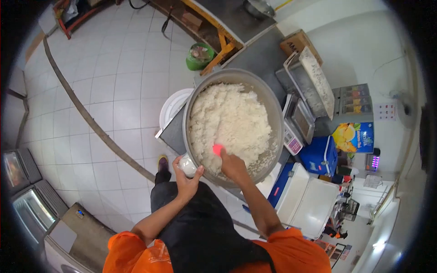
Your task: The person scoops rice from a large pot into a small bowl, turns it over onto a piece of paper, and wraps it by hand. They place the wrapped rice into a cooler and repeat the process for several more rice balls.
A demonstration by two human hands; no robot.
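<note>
A large round metal pot sits at the counter's corner, filled with a mound of white, crumbly food that looks like cooked rice. Over its near side, my right hand is closed on a small pink utensil. The utensil touches the rice, and its full shape is partly hidden by my fingers. At the pot's near-left rim, my left hand is wrapped round a small whitish cup, held just outside the pot. What the cup contains is not clear.
Right of the pot stand a weighing scale and a blue cooler. A white chest with its lid is nearer me. Left of the pot is a white round tub; a green bin stands on the floor beyond.
</note>
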